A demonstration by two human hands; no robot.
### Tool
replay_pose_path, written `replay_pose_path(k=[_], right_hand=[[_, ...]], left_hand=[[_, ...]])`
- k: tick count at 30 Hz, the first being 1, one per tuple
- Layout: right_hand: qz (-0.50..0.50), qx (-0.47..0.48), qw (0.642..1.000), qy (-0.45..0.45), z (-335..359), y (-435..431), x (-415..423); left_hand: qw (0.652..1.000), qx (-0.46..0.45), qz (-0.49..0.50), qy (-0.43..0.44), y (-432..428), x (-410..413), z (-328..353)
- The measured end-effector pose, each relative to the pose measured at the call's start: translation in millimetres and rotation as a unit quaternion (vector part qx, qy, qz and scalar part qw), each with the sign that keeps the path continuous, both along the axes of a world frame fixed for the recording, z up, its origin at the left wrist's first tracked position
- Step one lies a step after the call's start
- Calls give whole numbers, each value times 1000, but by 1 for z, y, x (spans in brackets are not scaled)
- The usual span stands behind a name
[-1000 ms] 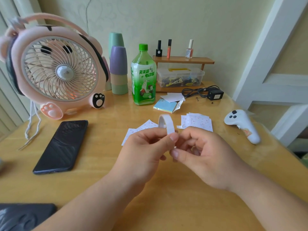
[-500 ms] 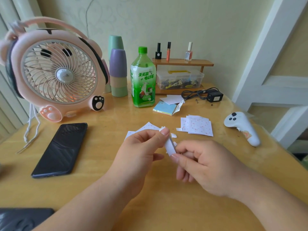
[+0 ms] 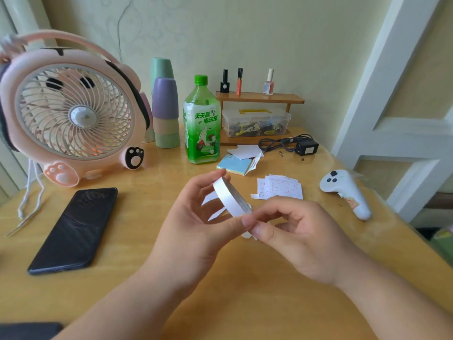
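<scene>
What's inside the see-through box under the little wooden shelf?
The clear plastic box holds a jumble of small dark and yellow bits, too small to name. Those in front cover the ones behind.

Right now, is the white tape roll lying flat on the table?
No, the left hand holds the white tape roll up off the table while the right hand pinches its lower edge.

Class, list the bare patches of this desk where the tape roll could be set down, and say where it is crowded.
The tape roll could go on bare table near the front edge between the forearms, between phone and left hand, or between fan and bottle. Crowded: note pad, paper squares and controller beyond the right hand.
</scene>
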State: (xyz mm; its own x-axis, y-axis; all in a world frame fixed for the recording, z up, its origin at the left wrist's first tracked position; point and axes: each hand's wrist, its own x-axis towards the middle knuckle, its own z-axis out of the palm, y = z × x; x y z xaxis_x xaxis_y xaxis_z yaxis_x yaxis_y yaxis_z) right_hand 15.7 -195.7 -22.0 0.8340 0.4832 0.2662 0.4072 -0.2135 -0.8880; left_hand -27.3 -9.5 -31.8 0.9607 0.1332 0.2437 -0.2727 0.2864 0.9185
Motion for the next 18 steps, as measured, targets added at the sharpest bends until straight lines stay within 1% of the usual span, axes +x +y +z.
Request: replay_pose_path(k=[2, 5, 7, 10, 12, 14, 16, 18], right_hand=[[6, 16, 1000, 14, -2, 0, 1], [-4, 31, 999, 30, -1, -3, 5], [-15, 44, 998, 35, 1, -7, 7], [-33, 44, 998, 38, 2, -8, 8], [-61, 32, 997, 22, 1, -6, 10], [-86, 15, 996, -7, 1, -7, 13], [-103, -25, 994, -38, 3, -9, 15], [-129, -72, 986, -74, 9, -13, 19]], left_hand=[[1000, 12, 0, -7, -2, -1, 2], [1000, -4, -18, -12, -4, -3, 6], [1000, -7, -6, -13, -3, -2, 5], [1000, 11, 2, -24, -2, 3, -3], [1000, 18, -8, -20, -3, 5, -7], [1000, 20, -15, 4, -1, 6, -5], [997, 62, -9, 35, 1, 5, -1], [990, 125, 30, 56, 2, 4, 3]])
